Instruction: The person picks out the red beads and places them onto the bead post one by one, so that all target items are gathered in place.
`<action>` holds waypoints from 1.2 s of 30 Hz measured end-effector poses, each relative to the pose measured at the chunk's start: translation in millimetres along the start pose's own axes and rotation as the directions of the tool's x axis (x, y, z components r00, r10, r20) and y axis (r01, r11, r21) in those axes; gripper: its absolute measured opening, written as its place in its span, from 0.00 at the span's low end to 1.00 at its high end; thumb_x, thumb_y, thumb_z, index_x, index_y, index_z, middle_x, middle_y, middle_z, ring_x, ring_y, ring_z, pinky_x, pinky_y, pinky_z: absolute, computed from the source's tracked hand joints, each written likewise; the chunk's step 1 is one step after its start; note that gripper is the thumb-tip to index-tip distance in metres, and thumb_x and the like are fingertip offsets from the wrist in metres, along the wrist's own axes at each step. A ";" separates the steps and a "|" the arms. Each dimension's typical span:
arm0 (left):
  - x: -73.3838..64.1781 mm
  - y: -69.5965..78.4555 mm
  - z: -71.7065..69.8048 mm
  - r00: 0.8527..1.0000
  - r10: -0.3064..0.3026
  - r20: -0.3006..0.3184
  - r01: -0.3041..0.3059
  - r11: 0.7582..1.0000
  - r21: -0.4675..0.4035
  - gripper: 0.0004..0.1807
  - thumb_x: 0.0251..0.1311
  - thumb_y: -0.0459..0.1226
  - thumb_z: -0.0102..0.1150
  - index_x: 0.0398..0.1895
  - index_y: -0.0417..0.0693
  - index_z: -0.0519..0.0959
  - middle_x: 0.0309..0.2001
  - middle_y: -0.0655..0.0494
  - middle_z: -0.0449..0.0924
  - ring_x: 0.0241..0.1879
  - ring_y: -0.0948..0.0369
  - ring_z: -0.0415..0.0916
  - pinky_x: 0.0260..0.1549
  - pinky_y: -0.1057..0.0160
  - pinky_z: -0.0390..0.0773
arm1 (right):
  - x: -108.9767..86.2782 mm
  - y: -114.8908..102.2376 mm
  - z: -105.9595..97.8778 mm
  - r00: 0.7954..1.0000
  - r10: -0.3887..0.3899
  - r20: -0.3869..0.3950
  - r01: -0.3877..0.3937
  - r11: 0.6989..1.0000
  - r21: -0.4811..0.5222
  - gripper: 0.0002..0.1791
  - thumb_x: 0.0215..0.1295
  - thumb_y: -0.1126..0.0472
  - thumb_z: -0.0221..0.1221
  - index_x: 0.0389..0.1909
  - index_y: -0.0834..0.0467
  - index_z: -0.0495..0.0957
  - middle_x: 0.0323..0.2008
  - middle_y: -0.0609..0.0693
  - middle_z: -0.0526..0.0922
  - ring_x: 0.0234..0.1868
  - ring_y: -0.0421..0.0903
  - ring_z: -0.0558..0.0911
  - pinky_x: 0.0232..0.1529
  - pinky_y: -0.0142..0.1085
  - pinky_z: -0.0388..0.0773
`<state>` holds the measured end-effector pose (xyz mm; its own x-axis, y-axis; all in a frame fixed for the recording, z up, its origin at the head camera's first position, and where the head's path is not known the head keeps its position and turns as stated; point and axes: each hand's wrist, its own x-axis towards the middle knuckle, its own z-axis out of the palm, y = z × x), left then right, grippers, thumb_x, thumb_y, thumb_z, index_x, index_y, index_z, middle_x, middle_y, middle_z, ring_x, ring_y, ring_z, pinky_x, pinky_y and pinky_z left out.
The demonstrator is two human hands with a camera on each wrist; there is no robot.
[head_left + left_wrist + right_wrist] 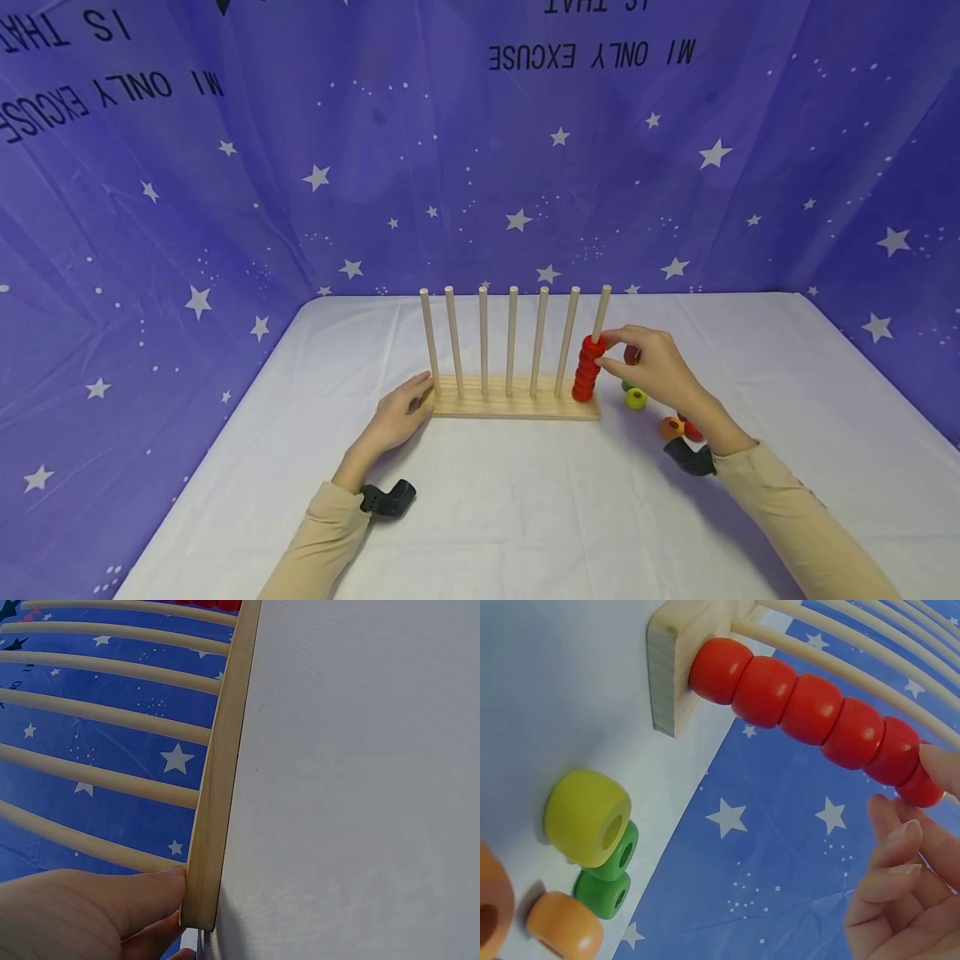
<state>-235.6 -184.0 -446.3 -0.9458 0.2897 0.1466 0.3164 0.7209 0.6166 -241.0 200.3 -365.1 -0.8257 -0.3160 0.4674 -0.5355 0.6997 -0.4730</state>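
Observation:
A wooden peg rack point(510, 407) stands on the table, with several upright pegs in a row along its base. My left hand point(397, 414) holds the left end of the base, fingertips beside the outermost peg. On the rightmost peg is a stack of red beads point(585, 379). My right hand point(651, 362) pinches the uppermost red bead point(922, 787) between thumb and fingers, with the peg running through it. In the right wrist view the red beads below it sit against one another down to the base.
Loose beads lie right of the rack, partly under my right hand: a yellow bead point(636, 398), green beads point(604, 892), an orange bead point(672, 428) and a red bead point(693, 432). A white cloth point(495, 517) covers the table; a purple starry curtain point(450, 167) hangs behind.

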 end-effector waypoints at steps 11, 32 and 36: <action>-0.8 0.0 0.6 1.000 0.005 -0.007 -0.005 1.000 0.001 0.26 0.62 0.33 0.53 0.63 0.32 0.66 0.67 0.38 0.63 0.68 0.41 0.59 0.66 0.43 0.63 | -3.1 3.1 -0.4 1.000 0.008 -0.004 -0.008 1.000 -0.006 0.15 0.53 0.64 0.66 0.44 0.63 0.82 0.33 0.54 0.85 0.21 0.35 0.68 0.20 0.24 0.67; 1.1 1.1 -0.9 1.000 -0.004 0.013 0.004 1.000 -0.005 0.27 0.63 0.34 0.52 0.65 0.34 0.65 0.68 0.39 0.61 0.69 0.41 0.58 0.67 0.44 0.61 | -18.9 22.1 -11.1 0.999 0.034 -0.013 -0.035 0.998 -0.046 0.11 0.54 0.65 0.65 0.40 0.59 0.83 0.33 0.52 0.86 0.18 0.33 0.68 0.16 0.26 0.66; 1.6 0.1 -0.3 1.000 0.002 0.014 -0.002 1.000 -0.003 0.27 0.63 0.35 0.52 0.65 0.34 0.64 0.69 0.39 0.61 0.69 0.41 0.58 0.67 0.44 0.61 | -22.3 23.6 -13.1 0.998 0.062 0.000 -0.062 0.997 -0.050 0.11 0.54 0.65 0.65 0.40 0.59 0.83 0.34 0.54 0.86 0.17 0.32 0.68 0.16 0.27 0.66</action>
<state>-237.1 -183.6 -445.7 -0.9440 0.3004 0.1369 0.3183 0.7185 0.6185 -233.0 232.3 -376.9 -0.8571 -0.2719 0.4376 -0.4740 0.7489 -0.4631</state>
